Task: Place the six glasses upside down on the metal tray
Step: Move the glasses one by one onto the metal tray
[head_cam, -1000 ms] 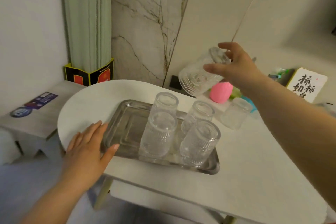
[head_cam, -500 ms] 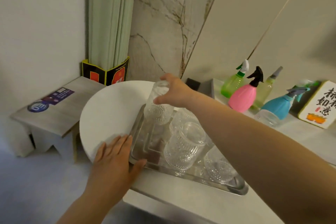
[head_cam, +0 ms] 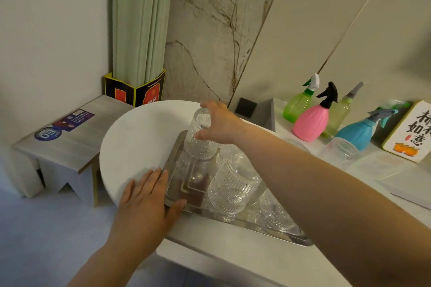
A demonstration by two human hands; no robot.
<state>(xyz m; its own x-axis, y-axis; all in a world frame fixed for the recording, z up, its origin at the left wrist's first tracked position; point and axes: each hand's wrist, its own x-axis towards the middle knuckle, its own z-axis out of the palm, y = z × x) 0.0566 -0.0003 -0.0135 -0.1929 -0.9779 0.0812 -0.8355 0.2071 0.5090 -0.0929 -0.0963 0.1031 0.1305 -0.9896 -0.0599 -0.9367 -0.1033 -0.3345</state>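
Observation:
A metal tray (head_cam: 177, 163) lies on the white table (head_cam: 137, 142). My right hand (head_cam: 219, 123) grips an upside-down ribbed glass (head_cam: 199, 140) over the tray's far left corner; whether its rim touches the tray I cannot tell. Several glasses stand upside down on the tray, one at the middle (head_cam: 233, 189) and one nearer the front right (head_cam: 275, 214); my right forearm hides others. One more glass (head_cam: 340, 151) stands on the table to the right, off the tray. My left hand (head_cam: 149, 205) lies flat on the table, thumb against the tray's near left corner.
Spray bottles, green (head_cam: 297, 105), pink (head_cam: 312, 123) and blue (head_cam: 356, 133), line the back right beside a white sign (head_cam: 410, 130). A low wooden stool (head_cam: 60, 133) stands left of the table. A green curtain (head_cam: 142, 21) hangs behind.
My right hand carried the glass from above the table's right side to the tray's far left corner, turned bottom up, and lowered it. The view swung right. My left hand stayed at the tray's corner.

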